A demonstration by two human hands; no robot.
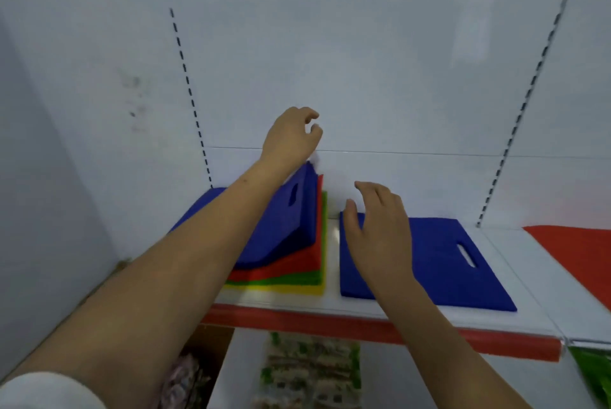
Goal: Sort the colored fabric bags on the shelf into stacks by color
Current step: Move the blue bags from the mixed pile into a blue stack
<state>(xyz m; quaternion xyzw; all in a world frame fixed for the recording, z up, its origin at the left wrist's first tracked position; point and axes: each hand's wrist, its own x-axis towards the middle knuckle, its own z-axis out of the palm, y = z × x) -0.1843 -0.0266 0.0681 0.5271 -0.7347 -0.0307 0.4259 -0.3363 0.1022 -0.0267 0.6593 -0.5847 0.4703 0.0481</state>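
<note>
A mixed stack lies on the white shelf (pixel 334 236): a yellow bag (pixel 297 290) at the bottom, then green (pixel 297 279), then red (pixel 291 265). On top, a blue bag (pixel 291 220) with a slot handle is tipped up on its right edge against my left forearm. My left hand (pixel 291 137) is raised above that edge, fingers loosely curled, with nothing visible between them. To the right a second blue bag (pixel 446 260) lies flat. My right hand (pixel 380 227) hovers over its left part with relaxed, spread fingers.
Another red bag (pixel 575 243) lies on the neighbouring shelf section at far right. The shelf has a red front strip (pixel 363 326) and a white back panel with slotted uprights. Packaged goods sit on the level below.
</note>
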